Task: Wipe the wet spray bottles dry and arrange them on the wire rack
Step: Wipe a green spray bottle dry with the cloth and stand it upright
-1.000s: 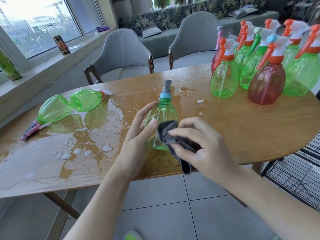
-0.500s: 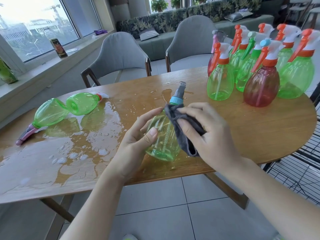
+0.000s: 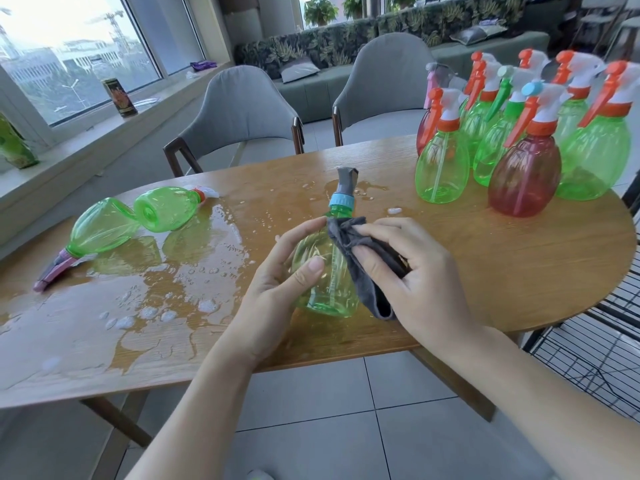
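Two hands on one green bottle (image 3: 322, 268) above the table's near edge: left hand (image 3: 277, 282) curls round it for steadiness, right hand (image 3: 412, 278) pinches a grey cloth (image 3: 360, 268) against its side. Two wet ones (image 3: 135, 220) lie far left, probably waiting.

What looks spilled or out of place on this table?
A wide puddle with foam covers the table's left half. Two green bottles lie toppled in it, unlike the upright bottles at the right.

Green bottle (image 3: 322, 271), grey cloth (image 3: 360, 268)
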The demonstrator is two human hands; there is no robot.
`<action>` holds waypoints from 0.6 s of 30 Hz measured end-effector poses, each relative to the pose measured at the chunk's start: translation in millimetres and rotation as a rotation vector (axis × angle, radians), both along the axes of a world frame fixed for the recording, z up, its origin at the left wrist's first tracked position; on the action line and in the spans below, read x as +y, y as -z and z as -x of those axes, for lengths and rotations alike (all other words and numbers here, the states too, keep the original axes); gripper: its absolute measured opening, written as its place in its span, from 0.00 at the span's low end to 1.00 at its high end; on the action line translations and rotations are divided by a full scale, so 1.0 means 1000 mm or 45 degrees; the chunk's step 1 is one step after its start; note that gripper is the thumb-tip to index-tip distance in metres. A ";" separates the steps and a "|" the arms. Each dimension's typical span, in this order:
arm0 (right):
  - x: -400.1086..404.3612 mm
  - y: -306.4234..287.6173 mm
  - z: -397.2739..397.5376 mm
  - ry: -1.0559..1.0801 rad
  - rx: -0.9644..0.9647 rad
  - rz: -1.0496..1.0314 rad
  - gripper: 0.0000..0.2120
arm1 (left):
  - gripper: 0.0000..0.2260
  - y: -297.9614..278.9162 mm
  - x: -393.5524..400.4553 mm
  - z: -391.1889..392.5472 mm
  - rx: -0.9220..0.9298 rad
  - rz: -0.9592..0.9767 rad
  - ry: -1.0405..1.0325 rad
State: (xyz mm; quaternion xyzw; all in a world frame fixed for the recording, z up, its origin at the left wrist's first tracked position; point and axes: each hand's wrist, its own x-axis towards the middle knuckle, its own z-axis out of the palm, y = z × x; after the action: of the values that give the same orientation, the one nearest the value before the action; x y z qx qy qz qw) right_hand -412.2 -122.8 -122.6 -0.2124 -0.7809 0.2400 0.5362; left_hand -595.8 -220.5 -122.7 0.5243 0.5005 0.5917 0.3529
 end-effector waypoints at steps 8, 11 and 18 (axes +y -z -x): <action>-0.010 0.017 -0.005 -0.197 -0.170 -0.268 0.10 | 0.18 -0.005 0.007 -0.008 -0.072 0.055 -0.148; -0.014 0.021 -0.005 -0.276 -0.250 -0.435 0.09 | 0.18 -0.005 0.007 -0.008 -0.065 0.064 -0.161; -0.001 0.011 -0.004 -0.170 -0.153 -0.427 0.11 | 0.21 -0.007 0.003 -0.002 -0.155 0.100 -0.001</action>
State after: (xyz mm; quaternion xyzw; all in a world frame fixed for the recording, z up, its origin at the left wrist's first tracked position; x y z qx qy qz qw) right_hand -408.3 -124.2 -133.4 -0.0819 -0.8528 0.1285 0.4995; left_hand -594.3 -217.1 -115.9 0.4729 0.5012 0.6026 0.4025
